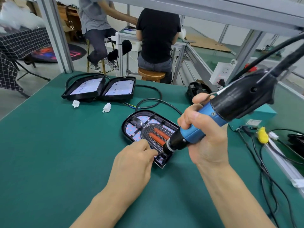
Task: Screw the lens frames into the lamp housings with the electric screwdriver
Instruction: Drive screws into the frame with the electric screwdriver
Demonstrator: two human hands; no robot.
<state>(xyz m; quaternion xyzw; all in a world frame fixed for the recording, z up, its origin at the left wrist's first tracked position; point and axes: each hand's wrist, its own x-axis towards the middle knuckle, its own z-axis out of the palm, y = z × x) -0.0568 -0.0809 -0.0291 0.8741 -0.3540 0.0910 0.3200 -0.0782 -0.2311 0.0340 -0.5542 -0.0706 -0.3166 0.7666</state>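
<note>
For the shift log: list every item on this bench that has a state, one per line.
Right hand: grips the electric screwdriver, tip down at the near lamp housing.
Left hand: fingers curled at the lens frame beside the bit; a screw cannot be made out.
Lens frame: seated inside the near housing.
Two far lamp housings: open, no lens frames, leaning together.
White connectors: loose, unplugged.

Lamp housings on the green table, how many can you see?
3. One lamp housing lies under the screwdriver near the hands; two more sit side by side at the far left. A dark object at the far right edge may be another.
</note>
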